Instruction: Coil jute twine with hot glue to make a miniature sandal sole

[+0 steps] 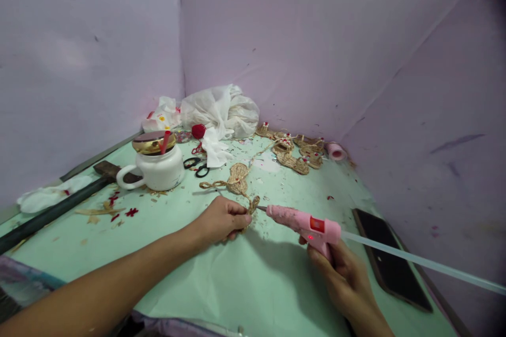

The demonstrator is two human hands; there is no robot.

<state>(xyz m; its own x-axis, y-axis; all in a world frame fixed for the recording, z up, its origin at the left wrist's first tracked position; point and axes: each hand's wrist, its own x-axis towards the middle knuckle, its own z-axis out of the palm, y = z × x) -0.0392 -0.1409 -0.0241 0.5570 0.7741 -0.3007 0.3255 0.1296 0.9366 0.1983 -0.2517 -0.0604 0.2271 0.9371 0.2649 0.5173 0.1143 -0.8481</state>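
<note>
My right hand [346,268] is wrapped round the handle of a pink glue gun [296,221]. A long translucent glue stick [419,259] runs out of its back, and a small red light glows on its side. The gun's metal nozzle meets or nearly touches a small loop of braided twine [253,204]. My left hand [221,222] pinches that braided twine between thumb and fingers. Just beyond lies a coiled twine sole shape [237,178], with a braided strand stretching left from it and a thin twine running back.
A white mug [160,168] with a gold lid stands left, near a hammer [67,205]. Black-handled scissors [197,166] lie behind. Several twine slippers [292,155], a plastic bag [221,110] and a pink roll [336,151] line the back. A phone [391,258] lies right.
</note>
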